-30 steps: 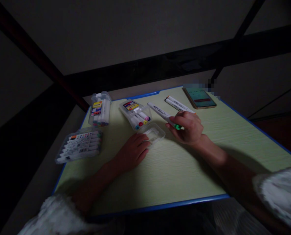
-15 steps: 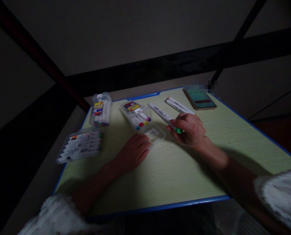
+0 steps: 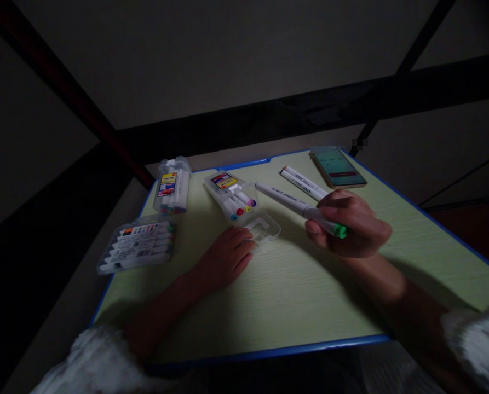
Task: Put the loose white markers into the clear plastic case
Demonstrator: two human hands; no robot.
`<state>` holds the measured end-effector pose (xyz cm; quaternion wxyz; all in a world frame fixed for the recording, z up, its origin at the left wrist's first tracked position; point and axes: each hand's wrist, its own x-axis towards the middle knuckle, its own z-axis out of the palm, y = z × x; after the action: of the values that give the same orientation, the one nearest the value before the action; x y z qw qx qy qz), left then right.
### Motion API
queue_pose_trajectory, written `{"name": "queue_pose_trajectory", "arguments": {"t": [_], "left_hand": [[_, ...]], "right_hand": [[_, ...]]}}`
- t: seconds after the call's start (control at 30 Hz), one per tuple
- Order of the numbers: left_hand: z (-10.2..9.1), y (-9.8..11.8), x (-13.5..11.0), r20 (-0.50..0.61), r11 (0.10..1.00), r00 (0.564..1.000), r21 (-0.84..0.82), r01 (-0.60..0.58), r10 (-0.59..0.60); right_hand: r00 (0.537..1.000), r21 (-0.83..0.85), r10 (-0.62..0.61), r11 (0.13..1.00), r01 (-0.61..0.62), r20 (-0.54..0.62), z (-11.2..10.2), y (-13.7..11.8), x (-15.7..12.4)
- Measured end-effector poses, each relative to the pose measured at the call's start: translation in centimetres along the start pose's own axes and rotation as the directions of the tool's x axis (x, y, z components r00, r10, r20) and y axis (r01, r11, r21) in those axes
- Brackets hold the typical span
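My right hand [image 3: 355, 224] is closed round a white marker [image 3: 287, 200] with a green end. It holds the marker tilted above the table, with the green end nearest me. My left hand [image 3: 225, 257] lies with its fingers curled over the near edge of a clear plastic lid [image 3: 272, 225]; its thumb is hidden. This lid hangs open from a clear marker case [image 3: 213, 192], in which several white markers show blue, red, yellow, pink and dark ends. Beyond my right hand, white markers [image 3: 301, 180] lie side by side on the table.
On the left stand an upright-labelled clear marker case [image 3: 173, 186] and, nearer, another case of markers [image 3: 139, 246] lying flat by the edge. A phone [image 3: 338, 167] lies at the far right corner. The pale green table [image 3: 293, 306] has a blue rim, with a wall behind.
My right hand has moved right and towards me, lifting the green-ended marker away from the open case. My left hand has stayed at the lid.
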<state>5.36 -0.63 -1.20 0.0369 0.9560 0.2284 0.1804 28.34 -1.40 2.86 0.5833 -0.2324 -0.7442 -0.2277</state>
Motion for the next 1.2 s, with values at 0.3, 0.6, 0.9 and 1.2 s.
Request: {"name": "queue_pose_trajectory", "arguments": {"t": [0.3,0.6,0.9,1.2], "left_hand": [[0.1,-0.1,-0.1,0.002,1.000,1.000,-0.001,0.011,-0.011],[0.1,-0.1,-0.1,-0.007,0.999,1.000,0.032,-0.008,0.008],[0.1,0.0,0.0,-0.023,0.999,1.000,0.030,-0.018,0.018],[0.2,0.0,0.0,-0.020,0.999,1.000,0.030,-0.013,0.014]], "right_hand": [[0.999,-0.009,-0.005,1.000,0.005,0.032,0.3,-0.5,0.1],[0.994,-0.054,-0.037,0.998,0.043,0.104,0.9,-0.8,0.3],[0.989,-0.072,-0.066,0.995,0.076,0.131,1.0,-0.8,0.5],[0.989,-0.074,-0.056,0.995,0.067,0.136,1.1,-0.6,0.1]]}}
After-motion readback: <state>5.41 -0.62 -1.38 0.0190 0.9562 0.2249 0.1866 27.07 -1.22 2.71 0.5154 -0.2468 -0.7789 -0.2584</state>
